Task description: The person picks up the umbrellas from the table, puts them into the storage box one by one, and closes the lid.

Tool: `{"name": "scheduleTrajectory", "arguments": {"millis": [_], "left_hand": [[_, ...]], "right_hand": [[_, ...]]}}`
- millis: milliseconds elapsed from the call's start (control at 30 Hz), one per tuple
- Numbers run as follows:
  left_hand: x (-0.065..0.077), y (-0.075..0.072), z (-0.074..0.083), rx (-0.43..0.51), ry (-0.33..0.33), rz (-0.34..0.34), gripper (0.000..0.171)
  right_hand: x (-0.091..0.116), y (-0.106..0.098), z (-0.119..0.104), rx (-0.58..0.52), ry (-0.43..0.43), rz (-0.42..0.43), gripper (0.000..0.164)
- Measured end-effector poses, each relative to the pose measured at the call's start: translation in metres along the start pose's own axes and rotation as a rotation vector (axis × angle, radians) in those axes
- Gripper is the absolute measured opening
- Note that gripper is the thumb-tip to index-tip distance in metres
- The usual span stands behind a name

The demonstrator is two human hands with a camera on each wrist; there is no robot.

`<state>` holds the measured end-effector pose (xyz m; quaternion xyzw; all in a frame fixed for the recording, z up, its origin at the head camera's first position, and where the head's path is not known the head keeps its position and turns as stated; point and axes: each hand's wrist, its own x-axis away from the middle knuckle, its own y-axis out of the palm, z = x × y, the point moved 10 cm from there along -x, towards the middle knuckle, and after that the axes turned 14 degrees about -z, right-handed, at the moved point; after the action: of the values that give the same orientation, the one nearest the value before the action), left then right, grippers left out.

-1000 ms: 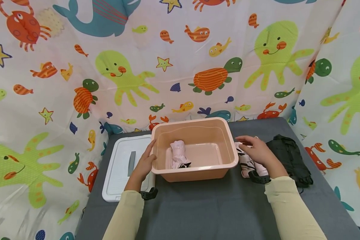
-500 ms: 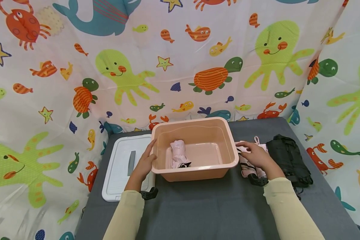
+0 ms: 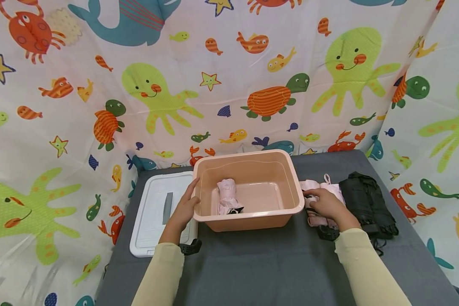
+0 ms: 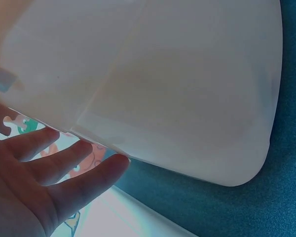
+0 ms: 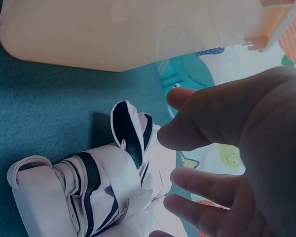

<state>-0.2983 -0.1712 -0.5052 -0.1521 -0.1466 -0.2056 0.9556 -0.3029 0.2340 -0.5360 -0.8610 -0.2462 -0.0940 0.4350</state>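
A peach plastic bin (image 3: 248, 221) stands mid-table, with a rolled pink bundle (image 3: 227, 193) lying in its left part. My left hand (image 3: 182, 211) touches the bin's left side, fingers fairly straight; the left wrist view shows several fingertips (image 4: 113, 168) at its edge. To the right of the bin lie pink bundles with black trim (image 3: 316, 220); one looks like a strapped folding umbrella (image 5: 96, 190) with a looped handle end. My right hand (image 3: 330, 207) hovers over them, fingers loosely bent and holding nothing; whether a fingertip touches the fabric, I cannot tell.
A white lid (image 3: 149, 221) with a grey handle lies left of the bin. A black folded fabric bundle (image 3: 369, 204) with a thin cord sits at the right. Behind the grey table (image 3: 252, 267) hangs a sea-animal curtain (image 3: 222, 55).
My right hand has come slightly lower and to the left over the pink bundles, uncovering the handle loop behind it. My left hand stays at the bin.
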Motion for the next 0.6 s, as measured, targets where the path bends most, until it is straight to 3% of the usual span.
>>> {"name": "scheduleTrajectory", "arguments": {"millis": [233, 400, 600], "left_hand": [[-0.014, -0.007, -0.023, 0.029, 0.017, 0.022, 0.069], [-0.013, -0.008, -0.025, 0.015, 0.026, 0.045, 0.069], [-0.010, -0.007, -0.020, 0.031, 0.011, 0.025, 0.070]], "right_hand": [[-0.002, 0.003, 0.003, 0.052, -0.019, 0.031, 0.044], [-0.008, 0.010, 0.011, 0.080, 0.038, 0.002, 0.043], [-0.010, 0.013, 0.011, 0.112, 0.061, 0.001, 0.040]]}}
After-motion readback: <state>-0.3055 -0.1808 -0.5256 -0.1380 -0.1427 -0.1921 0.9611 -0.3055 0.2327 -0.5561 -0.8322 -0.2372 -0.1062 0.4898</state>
